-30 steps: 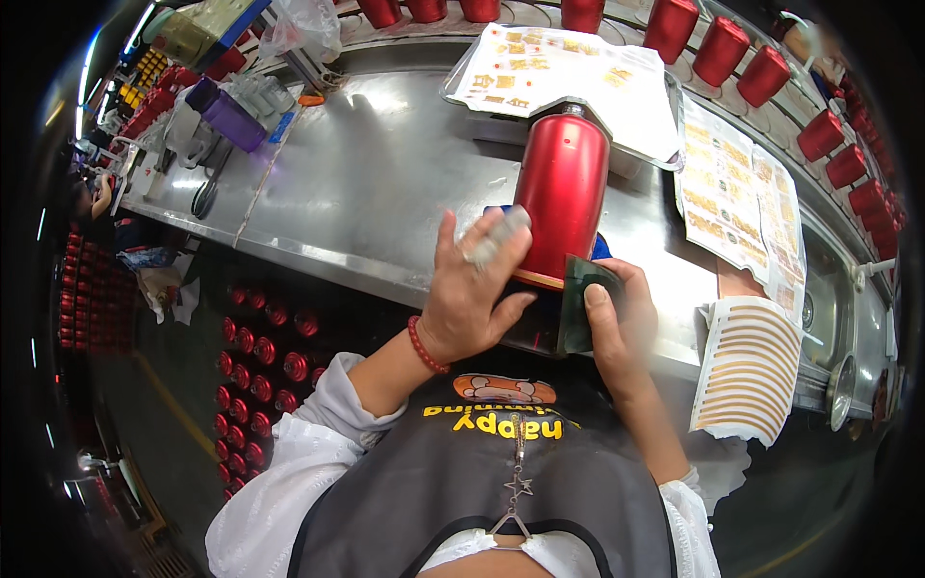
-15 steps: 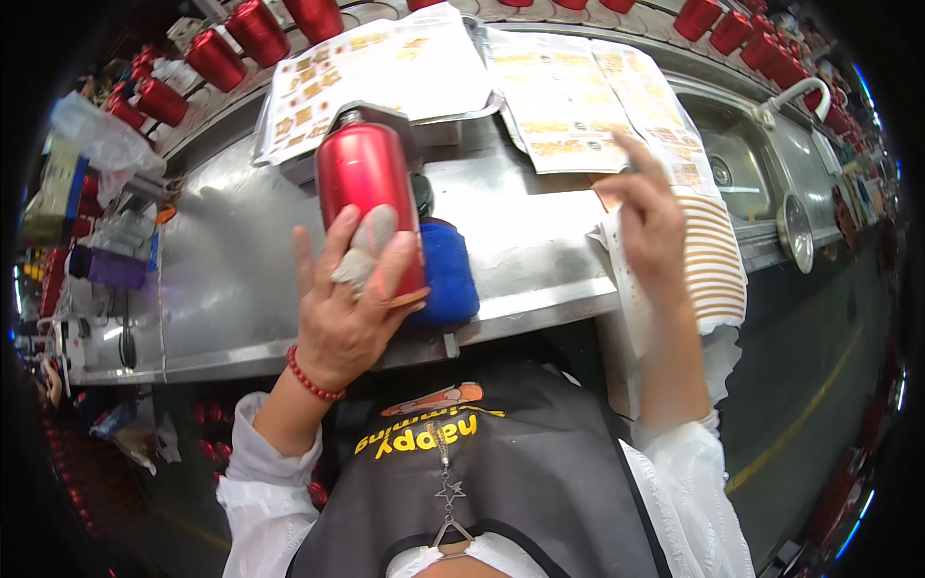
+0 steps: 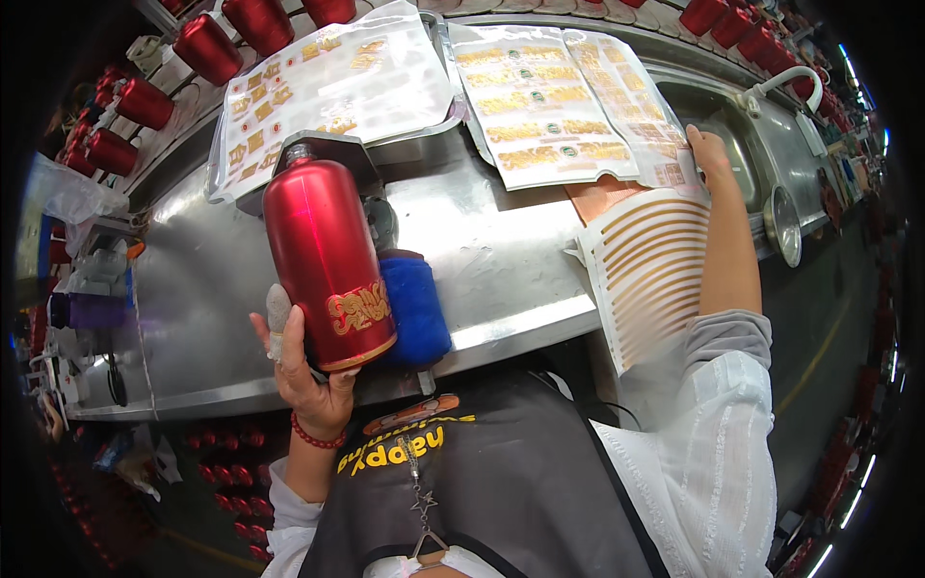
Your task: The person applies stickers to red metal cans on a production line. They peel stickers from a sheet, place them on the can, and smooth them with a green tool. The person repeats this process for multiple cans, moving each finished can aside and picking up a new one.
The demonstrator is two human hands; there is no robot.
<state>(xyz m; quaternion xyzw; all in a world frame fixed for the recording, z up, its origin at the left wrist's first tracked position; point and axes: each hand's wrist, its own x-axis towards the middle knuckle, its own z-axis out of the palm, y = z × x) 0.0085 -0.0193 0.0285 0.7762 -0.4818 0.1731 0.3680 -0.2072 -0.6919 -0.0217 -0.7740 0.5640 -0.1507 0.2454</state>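
A glossy red bottle lies tilted on a dark angular holder, its neck pointing away from me. A gold ornamental decal and a gold line show near its base. My left hand, pale covers on some fingers, holds the bottle's lower end from the left and below. Beside the bottle sits a blue cloth-covered pad. My right hand reaches far right, fingers curled at the edge of a narrow decal sheet. Under that forearm hangs a sheet of gold curved strips.
Printed decal sheets lie in a metal tray, with another wide sheet beside it. A sink with a white faucet stands at right. Red bottles line the back. A purple object is at left.
My left hand has slid down toward the bottle's base, and the gold decal now shows. My right hand has moved right and away, to the sheet edge by the sink.
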